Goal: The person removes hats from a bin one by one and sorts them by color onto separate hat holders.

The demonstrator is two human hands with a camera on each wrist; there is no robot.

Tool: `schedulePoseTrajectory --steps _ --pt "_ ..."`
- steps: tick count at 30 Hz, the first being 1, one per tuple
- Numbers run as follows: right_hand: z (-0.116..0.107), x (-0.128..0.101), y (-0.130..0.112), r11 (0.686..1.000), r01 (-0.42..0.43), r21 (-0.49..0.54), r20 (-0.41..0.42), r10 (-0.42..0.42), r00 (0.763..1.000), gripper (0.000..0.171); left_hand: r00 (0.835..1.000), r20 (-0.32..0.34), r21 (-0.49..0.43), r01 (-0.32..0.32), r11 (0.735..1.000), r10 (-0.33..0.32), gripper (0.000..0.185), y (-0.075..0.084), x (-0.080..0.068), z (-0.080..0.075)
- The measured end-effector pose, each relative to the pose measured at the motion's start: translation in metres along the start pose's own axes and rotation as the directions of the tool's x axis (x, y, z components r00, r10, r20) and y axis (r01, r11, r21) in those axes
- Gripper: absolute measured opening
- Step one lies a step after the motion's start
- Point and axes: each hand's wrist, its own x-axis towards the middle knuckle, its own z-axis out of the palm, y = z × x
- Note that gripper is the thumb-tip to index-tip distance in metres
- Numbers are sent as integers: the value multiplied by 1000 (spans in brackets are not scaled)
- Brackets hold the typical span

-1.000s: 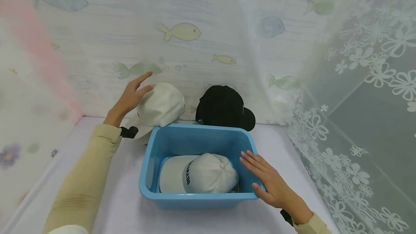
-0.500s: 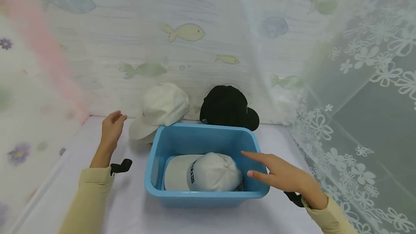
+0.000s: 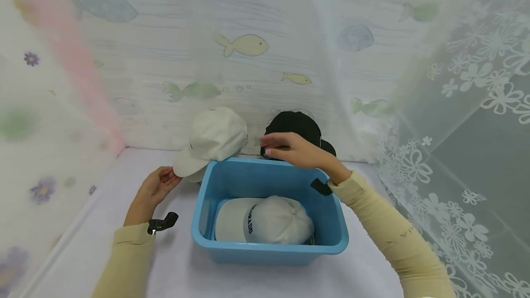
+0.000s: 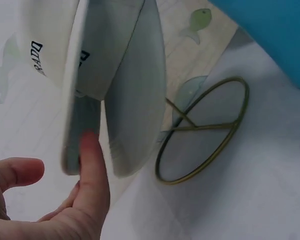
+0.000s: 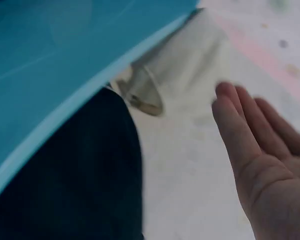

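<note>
Fingers (image 4: 94,175) (L hand (image 3: 155,187)) under top wht cap's (image 3: 219,133) brim (image 3: 188,163).

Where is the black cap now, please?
In the head view, the black cap is right of centre, behind the blue bin, partly hidden by the right hand.

White tabletop (image 3: 174,263); near its far edge, a dark-lettered white cap (image 3: 219,134) and black cap (image 3: 295,123); blue bin (image 3: 265,257); fish-patterned curtain (image 3: 248,8).

Diffuse head-view light leaves a faint shadow below the blue plastic tub (image 3: 267,256), at six o'clock; the dimmer right-wrist view blurs the white baseball cap (image 5: 187,67) at one o'clock.
</note>
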Motion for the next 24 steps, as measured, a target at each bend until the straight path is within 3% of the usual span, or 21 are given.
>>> schedulePoseTrajectory --steps 4,7,12,16,20,24 --pt "7 39 13 996 -83 19 -71 84 994 49 999 32 -30 13 999 -12 16 -7 3 1" --pt "14 61 24 979 -169 117 -109 182 977 52 998 57 -29 7 1000 -6 22 -11 4 6" --pt "26 86 38 882 -265 390 -98 326 940 54 998 64 -88 2 996 4 37 -14 5 16" --pt "30 103 45 813 -291 505 -61 370 927 55 999 46 -115 -18 993 23 56 -14 9 23" --pt "31 110 46 769 -301 564 -53 398 916 53 998 13 -52 -58 997 59 72 -15 14 27" --pt "31 112 46 740 -297 604 -48 405 913 49 994 -41 53 -104 993 106 74 -19 20 26"
